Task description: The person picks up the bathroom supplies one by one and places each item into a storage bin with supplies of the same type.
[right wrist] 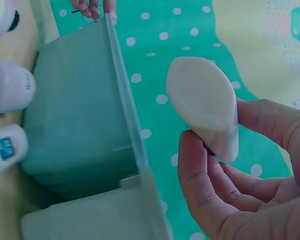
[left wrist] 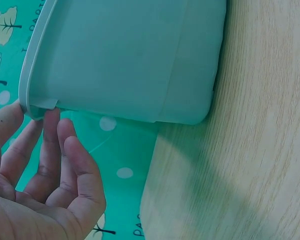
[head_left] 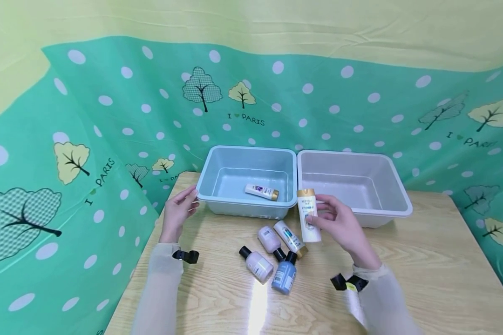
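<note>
In the head view, my right hand [head_left: 339, 221] grips a white bottle with a gold cap [head_left: 308, 216]. It is held upright, cap up, in front of where the two bins meet; the right wrist view shows its oval base [right wrist: 202, 92] between thumb and fingers. My left hand [head_left: 179, 209] pinches the rim of the light blue bin [head_left: 234, 208] at its left front corner. The thumb is on the rim and fingertips are under it in the left wrist view. Inside that bin lies another white bottle with a gold cap [head_left: 260, 191].
A grey bin [head_left: 373, 219] adjoins the blue bin's right side. On the wooden table [head_left: 423, 279] before them lie two pinkish bottles [head_left: 259, 266] with black caps, a blue bottle [head_left: 284, 277] and a white gold-capped bottle [head_left: 289, 238]. A green patterned cloth [head_left: 339, 121] hangs behind.
</note>
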`<state>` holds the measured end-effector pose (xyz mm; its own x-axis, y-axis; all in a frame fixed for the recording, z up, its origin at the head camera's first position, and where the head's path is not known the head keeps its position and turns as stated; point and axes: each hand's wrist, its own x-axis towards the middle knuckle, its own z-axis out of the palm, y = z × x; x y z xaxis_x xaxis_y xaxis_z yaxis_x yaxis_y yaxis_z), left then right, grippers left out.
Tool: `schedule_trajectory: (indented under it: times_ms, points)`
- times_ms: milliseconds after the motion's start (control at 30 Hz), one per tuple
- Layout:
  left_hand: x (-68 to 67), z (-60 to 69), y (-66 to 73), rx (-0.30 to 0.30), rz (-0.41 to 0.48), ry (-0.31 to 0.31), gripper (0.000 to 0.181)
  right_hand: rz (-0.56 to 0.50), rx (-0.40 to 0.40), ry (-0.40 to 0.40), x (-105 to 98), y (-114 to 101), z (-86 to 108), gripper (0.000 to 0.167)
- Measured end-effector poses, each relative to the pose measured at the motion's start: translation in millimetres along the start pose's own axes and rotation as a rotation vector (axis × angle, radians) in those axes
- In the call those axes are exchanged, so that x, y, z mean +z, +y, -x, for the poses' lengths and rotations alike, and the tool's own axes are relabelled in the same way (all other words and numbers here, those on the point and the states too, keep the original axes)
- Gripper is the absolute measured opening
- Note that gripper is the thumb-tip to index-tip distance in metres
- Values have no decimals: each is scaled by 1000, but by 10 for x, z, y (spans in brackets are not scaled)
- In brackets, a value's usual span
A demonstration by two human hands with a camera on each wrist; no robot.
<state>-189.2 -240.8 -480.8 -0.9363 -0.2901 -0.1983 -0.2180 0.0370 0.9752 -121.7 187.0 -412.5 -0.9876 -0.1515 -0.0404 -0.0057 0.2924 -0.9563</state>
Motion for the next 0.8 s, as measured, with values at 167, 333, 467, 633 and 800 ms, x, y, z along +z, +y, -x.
schedule_trajectory:
  times_ms: [167, 333, 467, 633, 800]
  points:
    - [4, 5, 5, 2, -2, 2, 47, -27, -26, -35, -38, -210, -282, 67]
    - [4, 10, 8, 5, 4, 0, 47, -129, -11, -107, -26, -373, -598, 67]
    - [-1, 7, 0, 9, 4, -3, 48, -124, -5, -137, 27, -491, -851, 65]
    - [-4, -2, 2, 3, 0, 4, 49, -99, -4, -154, 116, -594, -1210, 63]
    - [-1, 5, 17, -7, -8, -4, 51, -51, 26, -135, 221, -673, -1595, 60]
